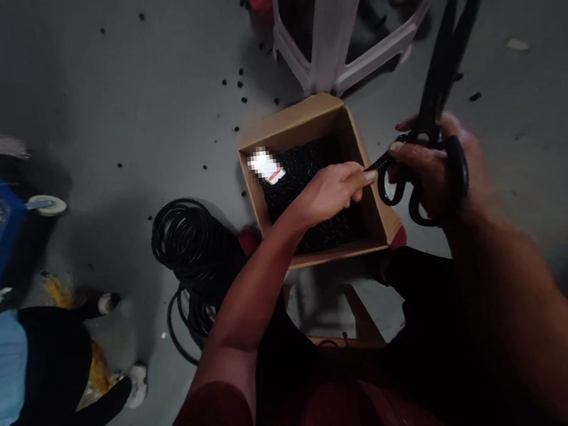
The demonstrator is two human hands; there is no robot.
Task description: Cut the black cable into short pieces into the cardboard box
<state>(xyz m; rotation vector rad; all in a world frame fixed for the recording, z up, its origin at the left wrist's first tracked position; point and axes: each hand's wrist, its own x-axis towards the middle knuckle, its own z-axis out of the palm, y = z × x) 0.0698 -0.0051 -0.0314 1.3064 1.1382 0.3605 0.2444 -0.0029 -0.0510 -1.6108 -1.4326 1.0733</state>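
Observation:
My left hand reaches over an open cardboard box and pinches one end of a short black strip. At the strip's other end are the thumb and fingers of my right hand. That hand is also closed around large black scissors, whose blades point up and away, slightly apart. Its fingers partly hide the scissor handles. Many small black pieces fill the box's bottom, with a white label-like item, partly blurred out, on top at the left.
Coiled black tubing lies left of the box. A white plastic stool stands beyond it. Small black bits are scattered on the grey floor. At far left are a blue wheeled bin and a seated person.

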